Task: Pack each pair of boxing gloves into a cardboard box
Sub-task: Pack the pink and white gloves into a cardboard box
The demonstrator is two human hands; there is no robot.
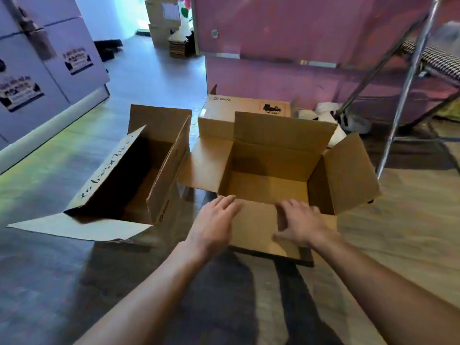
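We rest our left hand [214, 224] and right hand [300, 225] flat, fingers straight, on the near flap [254, 227] of the open cardboard box [271, 158] at frame centre. A second box [139, 175] stands left of it

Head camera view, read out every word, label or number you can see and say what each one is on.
"pico": printed on the closed box at the back.
Black sticker on that box: starts "UN", the rest blurred.
Handwriting on a flap of the left open box: not legible.
Labels on the stacked cartons at left: blurred.
Red print on the left box's other flap: too small.
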